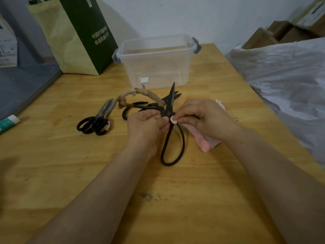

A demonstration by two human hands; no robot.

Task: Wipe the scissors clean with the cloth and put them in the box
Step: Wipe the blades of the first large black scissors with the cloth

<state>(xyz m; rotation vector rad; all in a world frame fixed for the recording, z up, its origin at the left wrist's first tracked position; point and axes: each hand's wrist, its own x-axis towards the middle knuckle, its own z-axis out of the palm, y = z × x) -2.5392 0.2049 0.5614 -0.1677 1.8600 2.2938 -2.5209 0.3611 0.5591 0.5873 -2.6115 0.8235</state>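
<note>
My left hand (146,125) grips black iron scissors (171,131) near their pivot, blades pointing away towards the box and one large loop handle hanging towards me. My right hand (204,118) pinches a pink cloth (204,141) and presses a fold of it against the pivot. The clear plastic box (156,62) with grey latches stands open behind, with nothing visible inside. On the table lie another black iron pair with a cloth-wrapped handle (140,101) and, to the left, steel scissors with black plastic handles (98,118).
A green and tan paper bag (77,36) stands at the back left beside a grey bin (26,76). A white tube (8,122) lies at the left edge. A large plastic-wrapped bundle (284,76) crowds the table's right edge, cardboard boxes behind it.
</note>
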